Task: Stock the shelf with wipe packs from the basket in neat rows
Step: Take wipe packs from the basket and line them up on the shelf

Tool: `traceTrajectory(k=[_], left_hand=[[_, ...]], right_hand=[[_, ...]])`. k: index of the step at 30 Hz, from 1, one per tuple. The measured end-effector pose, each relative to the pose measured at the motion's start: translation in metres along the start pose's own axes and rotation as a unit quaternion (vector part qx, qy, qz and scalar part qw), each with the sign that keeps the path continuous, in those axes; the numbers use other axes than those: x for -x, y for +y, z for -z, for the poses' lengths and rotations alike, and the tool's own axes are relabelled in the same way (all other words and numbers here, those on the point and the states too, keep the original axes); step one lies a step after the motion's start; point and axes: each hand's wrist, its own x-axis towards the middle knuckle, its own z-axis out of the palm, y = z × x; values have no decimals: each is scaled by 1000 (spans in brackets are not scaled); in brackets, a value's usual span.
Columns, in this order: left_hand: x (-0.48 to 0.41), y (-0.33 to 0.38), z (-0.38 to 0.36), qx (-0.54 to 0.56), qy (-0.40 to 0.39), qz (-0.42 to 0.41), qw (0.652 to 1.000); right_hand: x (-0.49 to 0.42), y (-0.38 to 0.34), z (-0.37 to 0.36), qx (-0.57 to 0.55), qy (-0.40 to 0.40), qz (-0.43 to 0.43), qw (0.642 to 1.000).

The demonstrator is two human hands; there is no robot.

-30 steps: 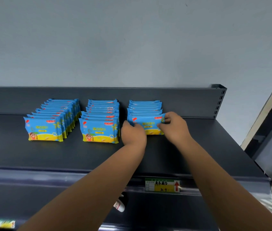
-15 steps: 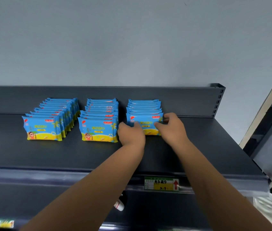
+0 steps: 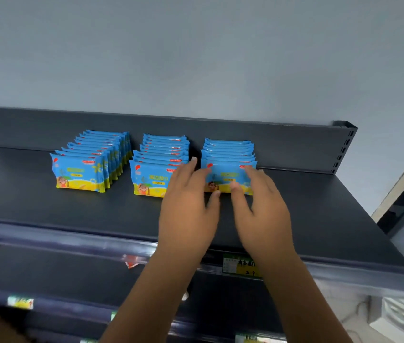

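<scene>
Both grips have loosened since half a second ago: then the fingers were curled around the ends of the front pack, now they lie stretched out and have drawn back a little towards the shelf edge. The view has also come closer and tipped down.

The left grip (image 3: 188, 201) is spread wide and holds nothing. Its thumb tip sits at the lower left corner of the front pack (image 3: 228, 175), and its fingers reach up between the rows. The right grip (image 3: 261, 206) is likewise loose and empty, with its thumb against the lower face of that pack and its fingers laid over the pack's right end. Motion blur hides whether the fingertips press or only touch.

That pack stands upright at the head of the right row (image 3: 229, 151), the shortest of three on the dark shelf (image 3: 72, 209). The middle row (image 3: 163, 149) stands just beside it and the left row (image 3: 92, 159), the longest, stands well apart. All three run back to the shelf's rear panel (image 3: 47, 127).

The left grip covers the right end of the middle row's front pack. Below the forearms a green and yellow price label (image 3: 240, 264) sits on the front rail, partly hidden by the right wrist. A lower shelf (image 3: 47, 276) shows beneath, and a grey wall (image 3: 196, 58) rises behind.
</scene>
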Motion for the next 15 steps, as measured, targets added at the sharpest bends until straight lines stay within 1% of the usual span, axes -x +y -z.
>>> traceTrajectory(k=[1,3,6,10,15], left_hand=[[7,-11,8,-57,22,-15,998],[20,-30,28,-118,55,-1,991],[39,-55,56,-170,80,64,980],[75,-94,98,-234,99,146,956],[136,-149,161,-312,94,266,907]], right_hand=[[6,-6,-5,7,-18,21,1000],[17,-23,-21,11,-56,60,997],[31,-52,-49,12,-117,116,986],[46,-92,-93,-3,-196,170,966],[86,-151,-158,-44,-274,248,928]])
